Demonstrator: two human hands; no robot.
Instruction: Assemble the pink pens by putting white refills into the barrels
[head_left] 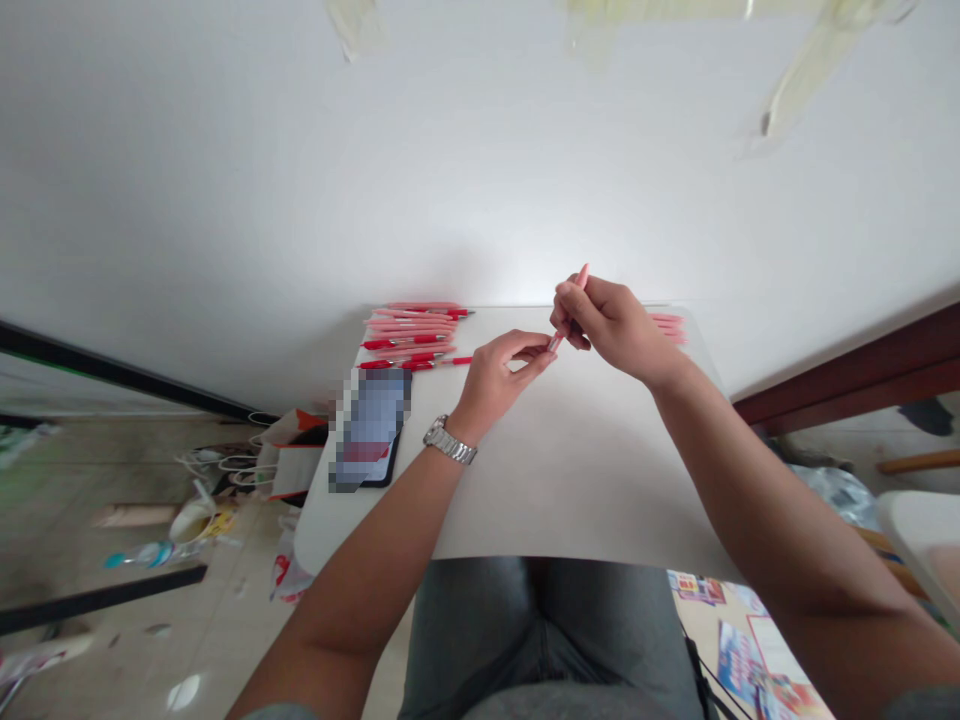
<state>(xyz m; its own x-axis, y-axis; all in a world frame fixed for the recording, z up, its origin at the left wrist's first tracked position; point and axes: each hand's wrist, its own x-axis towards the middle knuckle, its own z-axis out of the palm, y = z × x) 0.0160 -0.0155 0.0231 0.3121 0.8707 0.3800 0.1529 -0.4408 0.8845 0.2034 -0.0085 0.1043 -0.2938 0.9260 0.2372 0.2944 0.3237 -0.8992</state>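
Above the far middle of a small white table (570,470), both my hands meet on one pink pen (579,279). My right hand (611,325) is closed around the pen's barrel, with its upper end sticking out above the fingers. My left hand (501,375), with a metal watch (449,441) on the wrist, pinches the pen's lower tip between thumb and fingers. A pile of pink and red pens (414,334) lies at the table's far left. A few more pink pens (667,324) show at the far right, partly hidden behind my right hand.
A phone (371,428) lies on the table's left edge. A white wall stands right behind the table. Bags, a bottle and litter lie on the floor at left. A dark wooden rail (847,385) and a white seat (926,540) are at right. Printed papers lie by my right knee.
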